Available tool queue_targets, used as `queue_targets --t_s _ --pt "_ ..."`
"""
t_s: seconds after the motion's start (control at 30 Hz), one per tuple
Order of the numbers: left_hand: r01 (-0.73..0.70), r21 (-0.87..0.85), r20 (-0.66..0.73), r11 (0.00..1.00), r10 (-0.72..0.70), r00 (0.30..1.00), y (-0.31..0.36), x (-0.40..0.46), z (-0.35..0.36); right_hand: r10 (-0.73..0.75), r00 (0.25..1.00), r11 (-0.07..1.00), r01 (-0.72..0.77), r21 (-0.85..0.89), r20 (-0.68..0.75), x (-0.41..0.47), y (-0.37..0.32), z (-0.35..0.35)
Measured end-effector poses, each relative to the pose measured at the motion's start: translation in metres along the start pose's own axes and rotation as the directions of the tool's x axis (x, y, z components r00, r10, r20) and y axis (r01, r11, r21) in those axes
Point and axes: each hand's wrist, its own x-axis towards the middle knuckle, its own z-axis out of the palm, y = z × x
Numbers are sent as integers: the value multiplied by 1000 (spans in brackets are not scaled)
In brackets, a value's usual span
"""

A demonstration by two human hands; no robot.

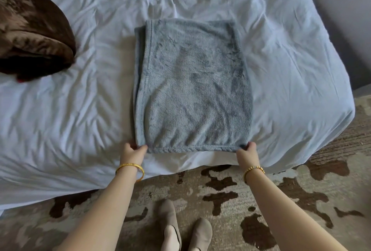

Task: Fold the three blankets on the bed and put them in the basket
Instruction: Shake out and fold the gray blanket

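Blue-grey fleece blanket (192,84): folded to a rectangle, flat on the bed (291,70), long axis running straight away from the grip. Left hand (132,153) and right hand (246,153) each pinch a near corner, equally close. Likely next fold: near edge carried to far edge.

Both forearms are bare, with no sleeves in view. The left hand (132,151) has a smooth gold bangle (130,170) at the wrist. The right hand (246,153) has a bracelet of small round gold beads (253,170) at its wrist. The feet wear plain beige soft slip-on shoes (185,230) with rounded toes.
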Motion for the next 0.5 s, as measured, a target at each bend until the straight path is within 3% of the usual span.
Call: queue_targets --t_s 0.1,0.23,0.5 --pt "2 -102 11 995 -1 1000 -1 0 2 43 998 961 -56 272 53 11 -6 1" --pt "19 -36 97 999 -16 995 -2 3 3 54 987 949 -98 300 154 17 -10 1" --pt "111 -210 65 971 -99 993 19 -19 4 150 951 805 -275 526 269 -17 -26 -21"
